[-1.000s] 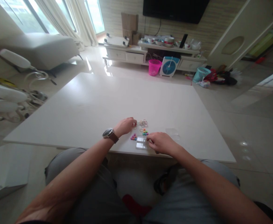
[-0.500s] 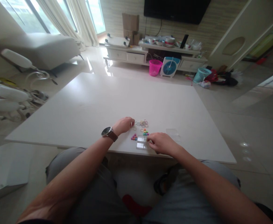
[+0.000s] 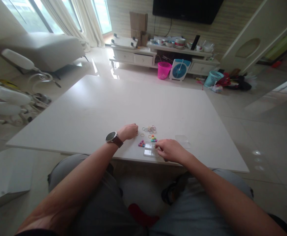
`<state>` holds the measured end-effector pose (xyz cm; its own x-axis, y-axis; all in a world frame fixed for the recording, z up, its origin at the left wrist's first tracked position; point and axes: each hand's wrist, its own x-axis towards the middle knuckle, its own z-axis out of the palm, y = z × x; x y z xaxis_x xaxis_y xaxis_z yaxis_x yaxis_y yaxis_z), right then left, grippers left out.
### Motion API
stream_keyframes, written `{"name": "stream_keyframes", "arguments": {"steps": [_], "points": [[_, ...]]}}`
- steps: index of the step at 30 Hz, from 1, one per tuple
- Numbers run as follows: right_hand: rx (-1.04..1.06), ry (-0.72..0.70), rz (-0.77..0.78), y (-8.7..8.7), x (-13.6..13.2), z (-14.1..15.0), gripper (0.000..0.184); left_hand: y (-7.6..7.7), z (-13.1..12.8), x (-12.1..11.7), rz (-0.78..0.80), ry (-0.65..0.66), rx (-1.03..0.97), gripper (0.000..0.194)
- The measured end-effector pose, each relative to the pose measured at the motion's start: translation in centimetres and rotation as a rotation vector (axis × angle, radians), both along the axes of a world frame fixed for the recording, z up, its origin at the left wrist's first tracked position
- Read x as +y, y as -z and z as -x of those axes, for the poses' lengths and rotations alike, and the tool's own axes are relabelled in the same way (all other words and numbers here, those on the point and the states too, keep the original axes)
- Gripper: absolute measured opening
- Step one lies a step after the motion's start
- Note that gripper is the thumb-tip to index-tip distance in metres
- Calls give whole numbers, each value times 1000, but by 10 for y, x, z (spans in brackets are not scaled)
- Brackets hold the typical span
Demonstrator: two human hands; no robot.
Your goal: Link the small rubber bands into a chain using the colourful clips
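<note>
My left hand (image 3: 129, 131), with a watch on its wrist, is low over the white table (image 3: 104, 108), its fingers curled together. What it pinches, if anything, is too small to make out. Just right of it lies a loose pile of thin coloured rings (image 3: 151, 129), with a few single ones nearer me. My right hand (image 3: 169, 149) has its bent fingers closed on the right side of a small clear plastic compartment box (image 3: 148, 149). Small bright pieces form one cluster (image 3: 141, 143) left of the box and another cluster (image 3: 153, 139) behind it.
A flat clear plastic lid or tray (image 3: 182, 140) lies on the table beyond my right hand. The table's front edge runs close to my knees. White chairs (image 3: 13, 96) stand at the left; a pink basket (image 3: 164, 71) and a box fan (image 3: 180, 69) are on the far floor.
My left hand has drawn slightly left, away from the ring pile, with its fingers turned further in. My right hand has stayed at the box. The view has shifted a little.
</note>
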<state>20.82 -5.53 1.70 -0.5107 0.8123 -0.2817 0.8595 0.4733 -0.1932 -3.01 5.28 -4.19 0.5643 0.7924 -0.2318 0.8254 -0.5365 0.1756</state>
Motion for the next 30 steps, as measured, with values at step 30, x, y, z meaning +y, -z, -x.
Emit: {"name": "stream_keyframes", "arguments": {"steps": [30], "points": [[347, 187, -200, 0, 7, 5, 28, -50, -35, -41, 394, 126, -853, 19]]}}
